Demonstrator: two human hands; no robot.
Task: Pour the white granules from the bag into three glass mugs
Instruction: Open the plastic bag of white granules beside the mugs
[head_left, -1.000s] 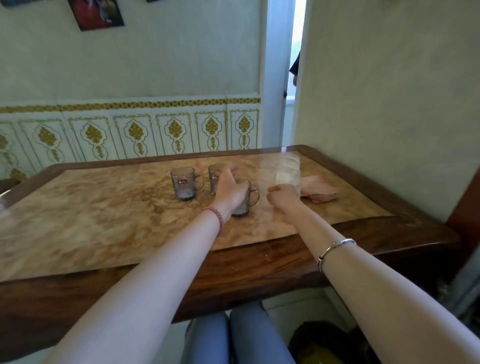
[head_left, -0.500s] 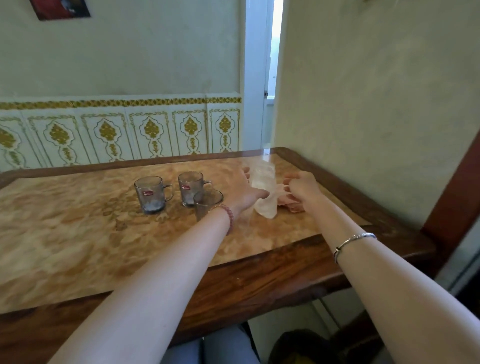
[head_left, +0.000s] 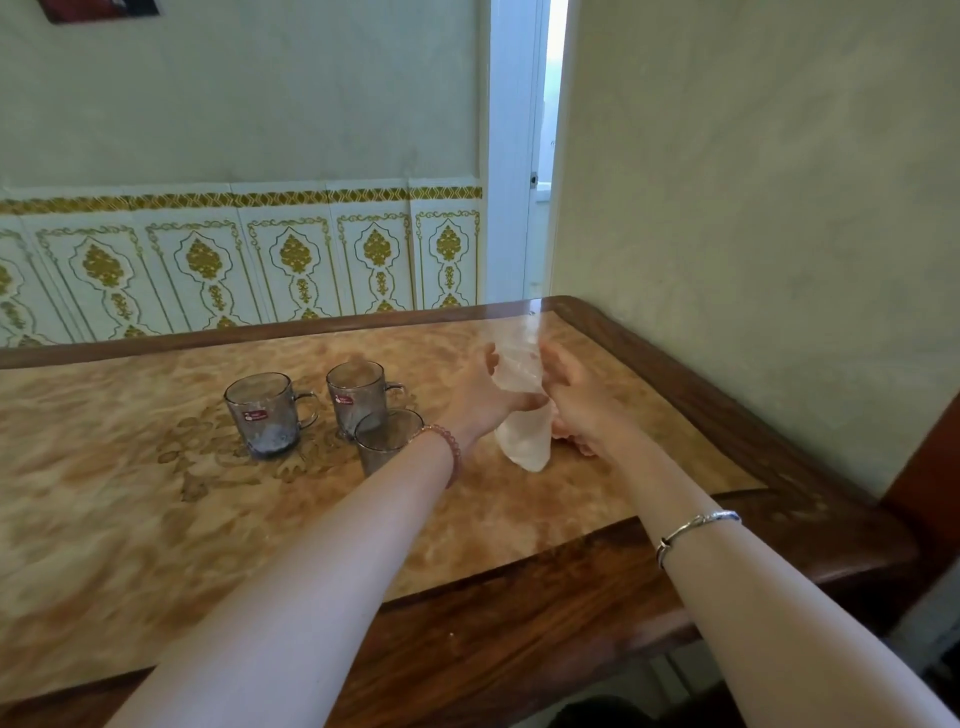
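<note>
A clear plastic bag (head_left: 522, 410) with white granules in its bottom stands upright on the table, right of the mugs. My left hand (head_left: 485, 397) grips its left side and my right hand (head_left: 576, 400) its right side, both around the bag's middle. Three smoky glass mugs stand to the left: one far left (head_left: 262, 415), one behind (head_left: 358, 392), and a nearer one (head_left: 384, 441) partly hidden by my left wrist. The left mug shows a little white at its bottom.
The marbled tabletop (head_left: 156, 493) has a dark wooden rim (head_left: 519, 623). A pink cloth (head_left: 574, 441) lies behind my right hand, mostly hidden. A wall runs close along the table's right edge; a doorway opens at the back.
My left hand left the nearest mug and moved right onto the bag. My right hand closed in on the bag's other side. The view shifted right.
</note>
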